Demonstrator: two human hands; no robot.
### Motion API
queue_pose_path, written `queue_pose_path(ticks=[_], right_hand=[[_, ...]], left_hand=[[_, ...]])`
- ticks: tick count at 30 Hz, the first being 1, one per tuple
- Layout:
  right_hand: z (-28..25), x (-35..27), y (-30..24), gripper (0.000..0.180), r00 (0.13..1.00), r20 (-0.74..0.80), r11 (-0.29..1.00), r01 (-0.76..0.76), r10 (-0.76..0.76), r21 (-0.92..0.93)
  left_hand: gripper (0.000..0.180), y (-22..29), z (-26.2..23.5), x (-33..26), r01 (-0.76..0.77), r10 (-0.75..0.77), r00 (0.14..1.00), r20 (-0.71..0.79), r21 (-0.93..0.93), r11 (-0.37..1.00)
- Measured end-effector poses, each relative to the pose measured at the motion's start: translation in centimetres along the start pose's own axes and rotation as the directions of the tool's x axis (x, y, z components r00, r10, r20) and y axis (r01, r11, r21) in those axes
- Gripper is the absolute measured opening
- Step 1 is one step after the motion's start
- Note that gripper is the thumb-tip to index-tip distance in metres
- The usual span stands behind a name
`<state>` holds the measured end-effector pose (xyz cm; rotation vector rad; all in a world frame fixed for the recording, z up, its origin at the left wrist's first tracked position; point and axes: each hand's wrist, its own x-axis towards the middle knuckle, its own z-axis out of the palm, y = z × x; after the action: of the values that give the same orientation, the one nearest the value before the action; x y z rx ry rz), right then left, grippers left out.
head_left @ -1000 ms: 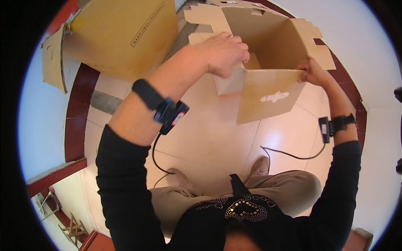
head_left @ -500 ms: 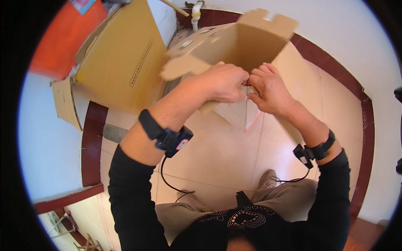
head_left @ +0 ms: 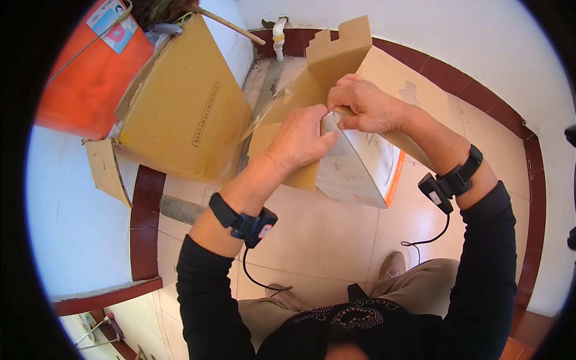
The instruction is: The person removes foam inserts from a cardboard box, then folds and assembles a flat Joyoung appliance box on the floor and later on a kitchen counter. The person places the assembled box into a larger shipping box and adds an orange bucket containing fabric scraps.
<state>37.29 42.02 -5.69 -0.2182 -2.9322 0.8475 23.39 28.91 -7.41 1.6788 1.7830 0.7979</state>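
An open cardboard box point(head_left: 360, 165), brown inside with white printed outer walls and an orange strip, stands in front of me with its flaps up. At its near upper corner, my left hand point(head_left: 300, 138) is closed on the rim at the left side. Close beside it my right hand point(head_left: 366, 106) grips the edge just right of that corner, its thumb on the near side. My fingers partly hide the corner. Both wrists carry black strapped devices with cables.
A large brown carton point(head_left: 186, 114) leans at the left wall, beside an orange bag point(head_left: 90, 72). A wooden stick point(head_left: 231, 25) and a white pipe point(head_left: 279, 39) are at the far wall. My shoes point(head_left: 393, 265) rest on the tiled floor point(head_left: 312, 234).
The box has turned, and its white printed walls now show more toward me. My hands have shifted a little along its rim, the left one lower and the right one leftward.
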Motion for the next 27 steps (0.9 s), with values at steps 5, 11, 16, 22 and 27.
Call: queue_pose_path(ticks=[5,11,16,22,27], right_hand=[[1.9,3.7,-1.7,0.024,0.993,0.097,0.994,-0.057,0.067,-0.098],[5.5,6.4,-4.1,0.028,0.997,0.072,0.995,-0.017,0.024,-0.100],[8.4,8.2,-5.0,0.022,0.996,0.088,0.991,-0.027,0.015,0.135],[12.4,9.6,-5.5,0.015,0.998,0.041,0.994,-0.044,0.048,-0.101],[13.6,12.6,-4.2,0.012,0.997,0.068,0.999,0.032,-0.034,0.032]], left_hand=[[0.030,-3.5,-0.4,-2.7,-0.091,0.093,0.976,-0.199,0.019,0.996],[0.030,-8.4,-1.2,-6.0,-0.032,-0.028,0.954,-0.298,-0.196,0.980],[0.032,-11.8,-0.7,-9.0,-0.143,0.081,0.898,-0.432,-0.113,0.983],[0.033,-13.9,0.9,-10.3,-0.122,0.039,0.835,-0.549,-0.116,0.986],[0.029,-15.9,0.7,-10.6,-0.138,0.009,0.806,-0.592,-0.172,0.975]])
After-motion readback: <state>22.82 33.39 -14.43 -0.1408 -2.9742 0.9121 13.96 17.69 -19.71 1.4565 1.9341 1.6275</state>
